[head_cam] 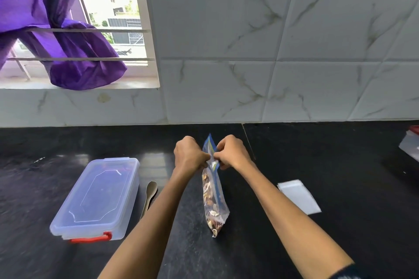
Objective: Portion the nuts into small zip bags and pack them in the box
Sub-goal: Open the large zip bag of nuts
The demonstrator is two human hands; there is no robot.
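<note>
Both hands (190, 154) (231, 152) pinch the nut bag's (213, 197) top.

- one big bag of nuts (214, 199), clear with blue edges, too many nuts inside to count
- one clear plastic box (95, 199) with its lid on, one red clip showing at the near end
- one spoon (149, 195) right beside the box
- one stack of small zip bags (299, 196), can't tell how many are in it
- two hands, left hand (189, 156) and right hand (231, 153)
- one more container (410, 145), cut off at the right edge
- one purple curtain (56, 29)
- one table (317, 244), black
</note>
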